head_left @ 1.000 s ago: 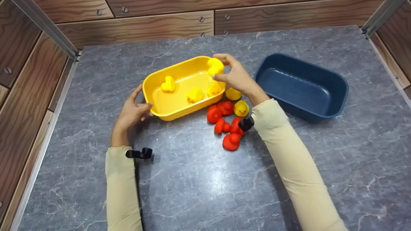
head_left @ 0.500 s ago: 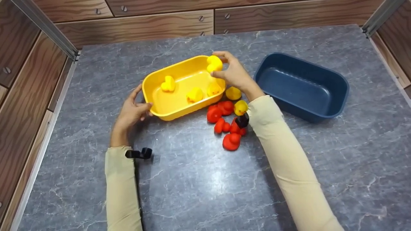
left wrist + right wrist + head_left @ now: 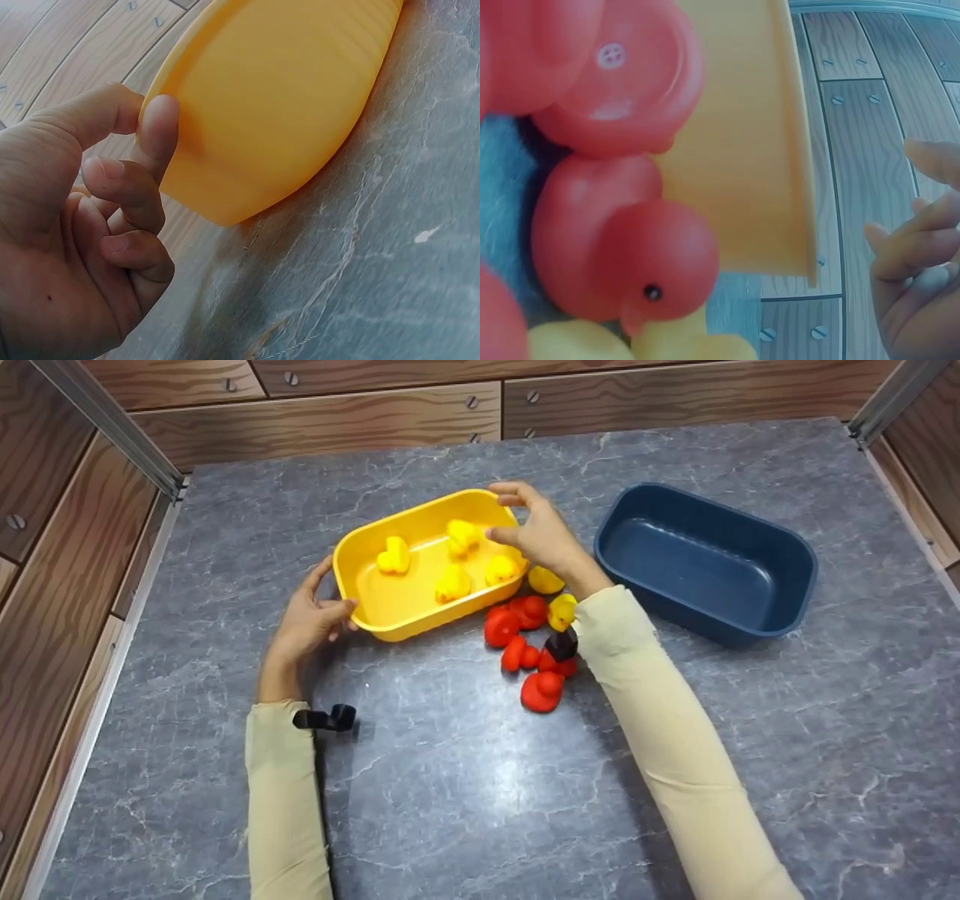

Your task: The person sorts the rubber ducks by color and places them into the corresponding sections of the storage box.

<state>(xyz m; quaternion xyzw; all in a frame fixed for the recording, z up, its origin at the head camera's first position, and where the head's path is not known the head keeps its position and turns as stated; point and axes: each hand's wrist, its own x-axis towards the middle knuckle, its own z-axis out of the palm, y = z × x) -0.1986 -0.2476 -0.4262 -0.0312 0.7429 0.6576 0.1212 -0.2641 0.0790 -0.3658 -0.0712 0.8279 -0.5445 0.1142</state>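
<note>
The yellow plastic tub stands on the table with several yellow rubber ducks inside, among them one near the middle of its far side. My left hand pinches the tub's left end between thumb and finger, as the left wrist view shows at the tub's rim. Over the right end of the tub is my right hand, fingers apart and holding nothing. Just outside the tub's near right corner lie two more yellow ducks and several red rubber ducks, seen close up in the right wrist view.
A dark blue tub with nothing in it stands to the right of the right hand. The grey marbled table is bordered by wood-patterned panels at the back and sides. Black wrist cameras sit on both sleeves.
My right hand has let go of the yellow duck it held over the tub's right end. That duck now rests inside the tub. The left hand keeps its hold.
</note>
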